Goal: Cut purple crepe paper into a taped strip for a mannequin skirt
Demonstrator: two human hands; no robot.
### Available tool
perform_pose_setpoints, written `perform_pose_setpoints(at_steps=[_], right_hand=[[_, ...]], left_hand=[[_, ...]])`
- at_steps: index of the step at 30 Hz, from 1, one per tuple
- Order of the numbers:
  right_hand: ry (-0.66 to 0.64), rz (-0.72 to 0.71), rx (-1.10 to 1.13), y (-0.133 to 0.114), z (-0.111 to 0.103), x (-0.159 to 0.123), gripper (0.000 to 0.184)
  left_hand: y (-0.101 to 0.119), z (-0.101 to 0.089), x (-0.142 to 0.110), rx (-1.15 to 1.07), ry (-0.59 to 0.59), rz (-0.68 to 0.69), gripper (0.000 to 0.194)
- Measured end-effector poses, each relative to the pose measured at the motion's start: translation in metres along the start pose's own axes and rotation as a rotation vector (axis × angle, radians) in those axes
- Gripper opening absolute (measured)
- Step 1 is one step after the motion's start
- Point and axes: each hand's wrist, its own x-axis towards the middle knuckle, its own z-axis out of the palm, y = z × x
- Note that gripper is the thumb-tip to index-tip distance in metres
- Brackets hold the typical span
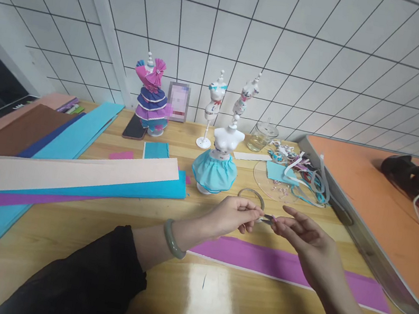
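Observation:
Above the table, my left hand (238, 213) pinches a small dark metal tool with two narrow prongs (267, 219); its exact kind is too small to tell. The thumb and forefinger of my right hand (301, 234) are pressed together at the prong tips, on a tiny pinkish bit that I cannot make out, while the other fingers stretch out. Just behind my hands lies a thin grey ring (252, 191). A small white dress form (227, 141) in a turquoise gathered skirt (214, 171) stands near my left hand. Beneath both hands runs a purple strip (256, 260).
Long coloured strips (81, 178) are stacked on the left. At the back stand a dressed form (152, 96), two patterned forms (215, 102), a phone (134, 127) and a glass jar (263, 136). Ribbons (310, 179) and a clear disc (263, 182) lie right, beside an orange surface (366, 204).

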Motion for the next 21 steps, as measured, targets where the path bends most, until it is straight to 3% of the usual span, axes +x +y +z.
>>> perform_pose_setpoints(at_steps=[8,11,15,19,21], right_hand=[[-0.029,-0.046,0.024,-0.008,0.016,-0.009,0.054],[-0.063,-0.067,-0.004,-0.005,0.013,-0.006,0.054],[0.003,-0.112,-0.166,0.012,-0.027,0.031,0.049],[0.147,-0.091,-0.418,0.029,-0.086,0.083,0.028],[0.176,-0.108,-0.485,0.033,-0.105,0.099,0.020]], left_hand=[[0.001,0.000,0.000,0.016,0.003,0.010,0.025],[0.001,0.000,0.000,0.071,0.019,0.026,0.022],[-0.004,0.000,0.002,0.189,0.064,0.037,0.022],[-0.010,-0.001,0.005,0.285,0.025,-0.012,0.026],[-0.011,-0.002,0.005,0.358,-0.007,-0.037,0.028]])
